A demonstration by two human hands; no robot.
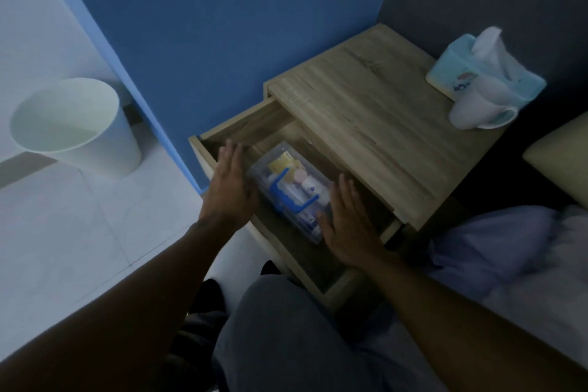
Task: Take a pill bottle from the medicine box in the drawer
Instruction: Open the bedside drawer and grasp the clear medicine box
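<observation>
The top drawer [241, 127] of a wooden bedside cabinet stands pulled out. Inside it lies a clear plastic medicine box [288, 188] with a blue handle on its closed lid; small bottles and packets show through the lid, none clearly a pill bottle. My left hand [232, 188] is flat with fingers apart at the box's left side. My right hand [346, 223] is spread at the box's right, near end. Both hands hold nothing; whether they touch the box is unclear.
On the cabinet top [366, 111] stand a light blue tissue box [477, 73] and a white mug [480, 105] at the back right. A white bin [73, 127] stands on the floor at left. A bed [509, 264] lies to the right, a blue wall behind.
</observation>
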